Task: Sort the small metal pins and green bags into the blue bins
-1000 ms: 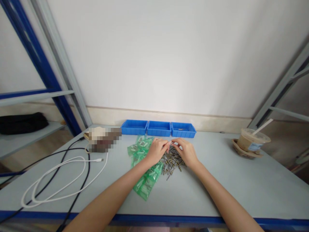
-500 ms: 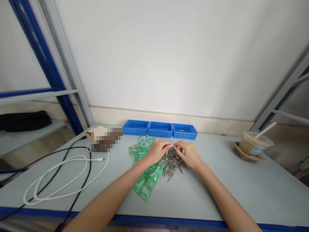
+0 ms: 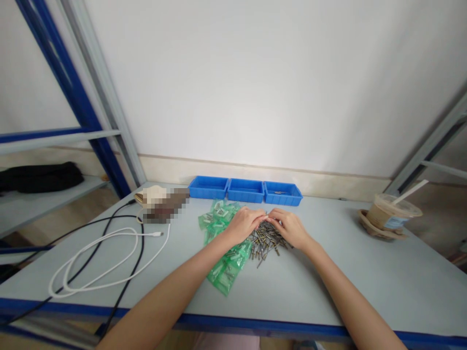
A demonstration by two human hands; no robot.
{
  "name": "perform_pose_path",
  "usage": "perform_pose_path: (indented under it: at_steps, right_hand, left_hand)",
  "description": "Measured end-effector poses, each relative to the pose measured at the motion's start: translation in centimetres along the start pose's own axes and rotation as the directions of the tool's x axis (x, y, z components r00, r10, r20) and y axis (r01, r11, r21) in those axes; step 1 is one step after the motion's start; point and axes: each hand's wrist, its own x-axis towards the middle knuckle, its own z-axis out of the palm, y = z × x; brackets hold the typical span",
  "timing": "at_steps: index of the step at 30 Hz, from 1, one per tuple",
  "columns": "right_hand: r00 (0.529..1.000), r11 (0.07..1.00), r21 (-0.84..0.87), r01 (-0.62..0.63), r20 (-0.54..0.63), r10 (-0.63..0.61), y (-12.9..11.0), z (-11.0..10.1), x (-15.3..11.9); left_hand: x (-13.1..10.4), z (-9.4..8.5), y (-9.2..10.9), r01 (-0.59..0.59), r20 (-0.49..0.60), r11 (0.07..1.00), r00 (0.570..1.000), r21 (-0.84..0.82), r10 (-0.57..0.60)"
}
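Over the top of a pile of metal screw-like pieces [image 3: 264, 241], my left hand [image 3: 246, 223] and my right hand [image 3: 288, 227] meet at the fingertips. Both hands are closed in a pinch; whatever lies between the fingers is too small to name. Green plastic bags [image 3: 228, 272] with small parts inside lie beside the pile, partly under my left wrist. Behind the hands stand a left blue bin [image 3: 208, 193], a middle blue bin [image 3: 245, 196] and a right blue bin [image 3: 282, 199]. A few thin metal pieces lie in the right bin.
A white cable [image 3: 98, 289] and black cables [image 3: 136, 272] cross the table [image 3: 292, 301] at the left. A cup with a straw [image 3: 392, 214] sits in a cardboard holder at the right. Blue and grey shelf frames flank the table, with a wall behind.
The camera view has shifted slightly, so the table items appear a little higher and to the right. My fingertips have come closer together over the pile.
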Motion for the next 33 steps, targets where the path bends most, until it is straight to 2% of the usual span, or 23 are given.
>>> perform_pose_path:
  at_steps: [3,6,12,16,19,22,27,33]
  right_hand:
    - [0.997,0.984,0.165,-0.072,0.016,0.070,0.39,0.37,0.11]
    - [0.994,0.968,0.227,-0.104,0.005,0.106,0.69,0.53,0.13]
    - [0.996,0.967,0.244,-0.080,0.052,0.069,0.56,0.29,-0.01]
    - [0.995,0.965,0.245,-0.094,0.068,0.079,0.43,0.61,-0.03]
    - [0.995,0.971,0.217,-0.103,0.033,0.098,0.35,0.86,-0.01]
    - [0.995,0.982,0.164,-0.089,-0.018,0.093,0.31,0.74,0.02]
    - [0.996,0.994,0.069,-0.087,0.011,0.087,0.20,0.50,-0.12]
    - [0.998,0.993,0.103,-0.056,-0.018,0.058,-0.02,0.98,0.15]
  left_hand:
    - [-0.02,-0.11,-0.06,0.026,-0.016,1.000,1.000,-0.010,-0.026]
    - [-0.10,-0.02,-0.15,0.045,-0.009,0.999,0.999,0.003,-0.045]
    - [-0.15,0.25,-0.21,-0.064,-0.018,0.983,0.998,0.171,0.068]
    - [-0.05,0.24,-0.32,-0.062,-0.014,0.970,0.998,0.234,0.067]
    - [-0.02,0.16,-0.32,-0.021,-0.043,0.972,0.999,0.233,0.032]
    - [-0.02,0.04,-0.23,-0.031,-0.039,0.978,0.998,0.208,0.040]
    - [-0.12,-0.02,-0.17,-0.069,-0.029,0.985,0.997,0.159,0.074]
    - [-0.17,0.06,-0.57,0.017,-0.083,0.990,0.997,0.141,-0.006]
